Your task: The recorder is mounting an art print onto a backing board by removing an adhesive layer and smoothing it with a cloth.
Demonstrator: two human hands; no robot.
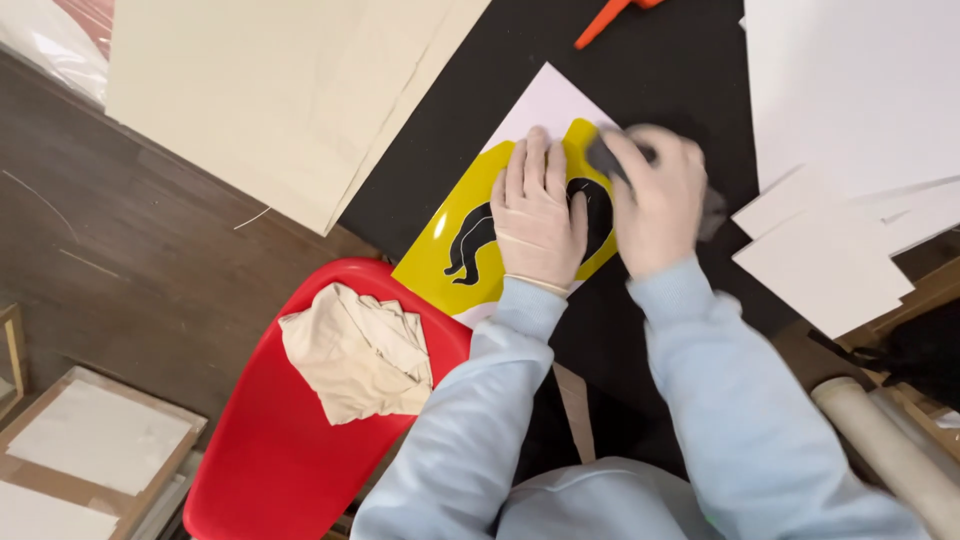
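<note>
1. The left hand (537,215), gloved, lies flat with fingers pressed together on a yellow panel (455,225) bearing a black shape (470,240).
2. The right hand (655,200), also gloved and blurred, is just beside the left and curls around a dark grey pad (606,155) touching the panel's far edge.
3. A white sheet (545,105) lies under the panel, on a black table (660,70).
4. Near the left forearm, a crumpled cream cloth (355,350) rests on a red chair (270,450).
5. White boards (850,200) lie beyond the right hand's outer side.
</note>
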